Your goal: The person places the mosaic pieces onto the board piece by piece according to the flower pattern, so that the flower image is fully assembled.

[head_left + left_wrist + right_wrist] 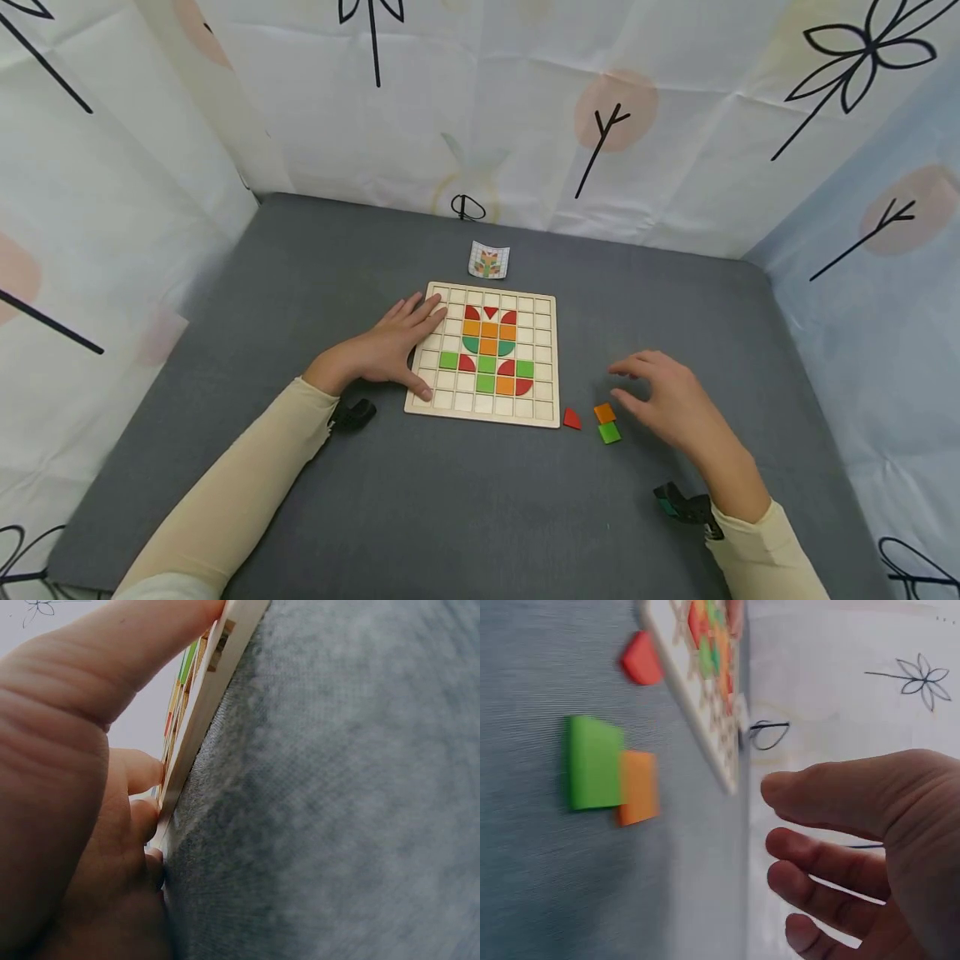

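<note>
A pale wooden grid board (pixel 540 350) lies on the grey table, with red, orange and green tiles set in a pattern at its middle. My left hand (pixel 386 342) rests along the board's left edge, fingers spread over the upper left and thumb on the lower left. To the right of the board, my right hand (pixel 671 400) hovers above the table with nothing between thumb and fingers. Beside it lie an orange square tile (pixel 604 413) and a green square tile (pixel 609 432), next to each other. A red tile with a curved side (pixel 572 418) sits near the board's lower right corner.
Behind the board is a small pattern card (pixel 488 260) showing a coloured grid figure. Patterned white cloth (pixel 517 108) hangs around the back and sides of the grey table (pixel 465 508). Each wrist wears a dark strap.
</note>
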Motion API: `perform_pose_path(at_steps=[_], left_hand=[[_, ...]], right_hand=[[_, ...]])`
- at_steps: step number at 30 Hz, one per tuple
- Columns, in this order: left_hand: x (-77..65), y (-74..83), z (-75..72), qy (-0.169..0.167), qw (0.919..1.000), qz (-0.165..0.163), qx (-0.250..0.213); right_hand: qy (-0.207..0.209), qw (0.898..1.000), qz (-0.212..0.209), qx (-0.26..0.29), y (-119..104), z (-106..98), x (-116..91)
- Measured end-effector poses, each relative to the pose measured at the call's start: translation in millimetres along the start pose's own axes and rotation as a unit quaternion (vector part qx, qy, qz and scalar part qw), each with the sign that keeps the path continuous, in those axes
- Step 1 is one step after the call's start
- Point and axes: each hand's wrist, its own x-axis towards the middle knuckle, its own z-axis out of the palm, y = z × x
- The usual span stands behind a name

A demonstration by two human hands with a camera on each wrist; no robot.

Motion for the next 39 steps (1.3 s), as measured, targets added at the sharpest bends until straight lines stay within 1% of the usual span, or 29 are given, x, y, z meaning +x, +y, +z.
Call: perform_pose_path(at_steps=[4, 6, 9, 14, 17, 20, 22, 24, 27, 29, 31, 34, 39], left_hand=[[-0.6, 0.3, -1.6, -0.001, 1.0000, -0.001, 0.000], [-0.5, 0.2, -1.6, -0.001, 1.0000, -0.002, 0.000], [0.2, 1.2, -1.3, -0.003, 1.0000, 0.001, -0.001], [0.4, 2.3, -0.2, -0.004, 1.0000, 0.005, -0.003], [0.7, 2.5, -0.3, 0.001, 1.0000, 0.007, -0.003], [0.7, 2.1, -0.6, 0.000, 1.0000, 0.007, -0.003], [0.4, 0.3, -0.1, -0.001, 1.0000, 0.007, -0.003], [-0.6, -2.0, 0.5, -0.002, 1.0000, 0.006, -0.004], [-0.9, -3.6, 0.4, -0.001, 1.0000, 0.005, -0.004], [-2.0, -3.9, -0.1, 0.000, 1.0000, 0.002, -0.003], [-3.2, -3.3, -0.7, 0.001, 1.0000, 0.002, -0.002], [-3.7, -1.5, -1.1, 0.004, 1.0000, 0.007, -0.003], [-0.5, -0.4, -0.2, 0.003, 0.9999, 0.012, 0.001]], right_hand=[[-0.013, 0.999, 0.036, 0.000, 3, 9, -13], [-0.015, 0.999, 0.048, 0.001, 2, 15, -15], [-0.033, 0.998, 0.061, 0.001, 0, 23, -16], [-0.058, 0.996, 0.069, -0.009, -4, 31, -12], [-0.063, 0.996, 0.067, -0.021, -8, 33, -8], [-0.059, 0.996, 0.055, -0.029, -12, 33, -5], [-0.042, 0.998, 0.037, -0.030, -15, 34, -2], [-0.012, 1.000, 0.008, -0.025, -19, 35, 3], [0.035, 0.998, -0.052, -0.009, -31, 37, 15], [0.052, 0.994, -0.097, 0.001, -43, 40, 27], [0.055, 0.989, -0.139, 0.008, -57, 46, 41], [0.046, 0.981, -0.187, 0.011, -77, 59, 60], [0.015, 0.973, -0.229, 0.003, -101, 84, 87]])
